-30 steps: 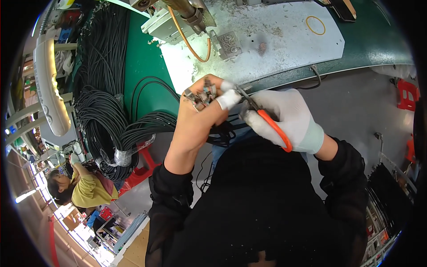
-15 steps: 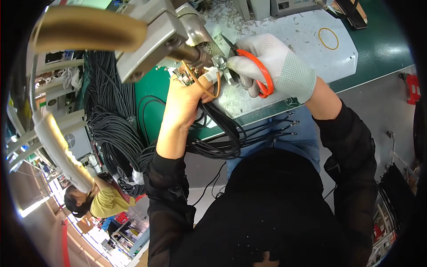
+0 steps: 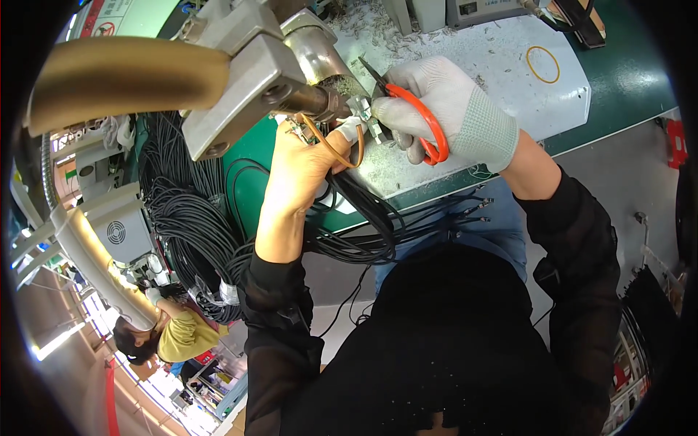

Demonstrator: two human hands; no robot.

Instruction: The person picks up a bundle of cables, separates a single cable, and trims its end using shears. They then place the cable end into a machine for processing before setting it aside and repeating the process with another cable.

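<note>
My left hand [image 3: 291, 174] is bare, with a white wrap on one fingertip, and its fingers close around a bundle of black cables [image 3: 363, 203] that hangs down over the table edge. Small metal connectors [image 3: 369, 122] at the cable ends stick out between my two hands. A tan band [image 3: 360, 149] loops by my left fingers. On my right hand [image 3: 443, 94] is a white glove; it grips red-handled scissors [image 3: 430, 116] with dark blades angled up and away. The gloved thumb and fingertips are against a connector, and whether they pinch it is partly hidden.
A metal clamp arm [image 3: 251, 94] with a blurred tan handle overhangs my left hand. Clippings litter the white board [image 3: 509, 80], where a yellow rubber band [image 3: 542, 65] lies. Coiled black cables [image 3: 193, 218] heap at left. A person in yellow [image 3: 185, 336] works beyond.
The view has shifted slightly, and the clamp arm appears a little lower and further left. Both hands keep nearly the same hold. The person in yellow now has a gloved hand more plainly in sight.
</note>
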